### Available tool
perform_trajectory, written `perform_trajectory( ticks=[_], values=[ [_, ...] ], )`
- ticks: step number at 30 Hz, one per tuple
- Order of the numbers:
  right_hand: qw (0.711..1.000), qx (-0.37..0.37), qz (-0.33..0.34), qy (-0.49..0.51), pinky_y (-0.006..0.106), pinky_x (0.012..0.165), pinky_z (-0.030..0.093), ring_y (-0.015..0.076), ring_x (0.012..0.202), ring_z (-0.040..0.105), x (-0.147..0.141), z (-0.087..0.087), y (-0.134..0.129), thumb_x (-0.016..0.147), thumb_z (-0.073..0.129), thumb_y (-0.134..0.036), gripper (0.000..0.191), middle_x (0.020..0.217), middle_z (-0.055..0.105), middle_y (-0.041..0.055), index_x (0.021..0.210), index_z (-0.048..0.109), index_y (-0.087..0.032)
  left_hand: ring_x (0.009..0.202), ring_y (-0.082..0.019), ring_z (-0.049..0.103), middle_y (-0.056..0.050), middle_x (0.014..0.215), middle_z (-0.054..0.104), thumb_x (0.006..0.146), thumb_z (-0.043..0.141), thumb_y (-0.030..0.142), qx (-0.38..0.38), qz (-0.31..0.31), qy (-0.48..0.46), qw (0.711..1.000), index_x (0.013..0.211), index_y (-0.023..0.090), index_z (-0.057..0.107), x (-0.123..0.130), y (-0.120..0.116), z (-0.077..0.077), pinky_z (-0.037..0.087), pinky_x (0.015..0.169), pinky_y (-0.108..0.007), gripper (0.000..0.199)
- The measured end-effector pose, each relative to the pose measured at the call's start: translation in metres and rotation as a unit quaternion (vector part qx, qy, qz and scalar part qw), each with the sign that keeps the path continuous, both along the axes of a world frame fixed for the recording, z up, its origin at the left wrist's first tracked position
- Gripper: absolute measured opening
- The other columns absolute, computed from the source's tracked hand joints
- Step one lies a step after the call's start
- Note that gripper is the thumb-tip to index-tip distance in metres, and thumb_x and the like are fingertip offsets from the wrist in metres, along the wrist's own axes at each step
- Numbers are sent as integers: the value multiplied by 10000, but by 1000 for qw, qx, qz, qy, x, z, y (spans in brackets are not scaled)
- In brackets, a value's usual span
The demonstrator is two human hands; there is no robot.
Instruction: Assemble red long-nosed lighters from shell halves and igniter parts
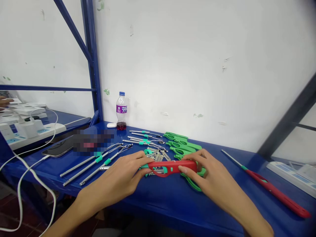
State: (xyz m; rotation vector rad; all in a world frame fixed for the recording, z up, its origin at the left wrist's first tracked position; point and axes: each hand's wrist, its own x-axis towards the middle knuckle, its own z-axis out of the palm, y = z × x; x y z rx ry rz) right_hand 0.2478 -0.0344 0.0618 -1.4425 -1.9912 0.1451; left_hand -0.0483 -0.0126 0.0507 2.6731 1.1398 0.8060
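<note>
A red long-necked gas lighter (172, 167) is held level above the blue table, its trigger loop facing me. At its neck end, my left hand (127, 172) pinches the teal collar between thumb and fingers. Around the handle's other end is my right hand (206, 172), thumb in front and fingers over the top. Just behind the lighter lie small clear lighter parts (158, 156) in a pile, partly hidden. Green handle shells (182, 144) are stacked beyond my right hand. Metal lighter tubes (95, 162) with teal collars and wires lie left of my left hand.
A red lighter (274, 191) with its tube lies at the right, near a white power strip (291, 174). More tubes (143, 140) lie by the wall. A bottle (121, 112) stands at the back. A phone (59, 146) and white cables (22, 184) are at left.
</note>
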Motion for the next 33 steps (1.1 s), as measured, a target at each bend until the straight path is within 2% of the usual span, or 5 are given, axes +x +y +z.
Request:
perform_trajectory(
  ticks=[6,16,22,27,33],
  values=[
    [994,-33,105,-2,407,905,568,260,1007,726,-3,3,0,1002,733,-500,320,1168,740,16,1312,726,-425,1016,-214,721,-18,1154,754,1127,501,216,35,-19,-16,999,1242,280,714,0,2,-2,533,827,-303,250],
    [994,-13,95,-47,422,827,564,249,882,710,-1,7,-7,1095,523,-568,385,1120,712,58,1400,695,-410,897,-186,739,-24,1043,784,1134,519,263,88,-42,-69,993,1349,282,742,1,5,-1,571,777,-279,311],
    [996,3,77,-50,489,937,566,304,1036,728,-1,3,-10,1073,548,-597,401,1208,765,61,1385,716,-409,929,-200,758,-29,1057,819,1117,557,251,141,-44,-93,985,1294,252,768,0,8,-6,579,812,-295,276],
    [996,-8,92,-17,423,920,563,291,1063,745,5,9,-10,1086,539,-556,341,1200,808,26,1258,769,-373,913,-206,756,-38,1068,813,1144,500,291,125,-50,-52,990,1301,242,731,5,3,-5,556,760,-296,284],
    [993,-20,118,-4,309,540,351,165,501,489,6,6,-8,1117,405,-564,604,556,559,-11,634,564,-239,951,-211,740,-42,1117,774,1108,573,292,93,-60,-45,993,1325,248,693,24,-10,-6,540,760,-296,252]
  ],
)
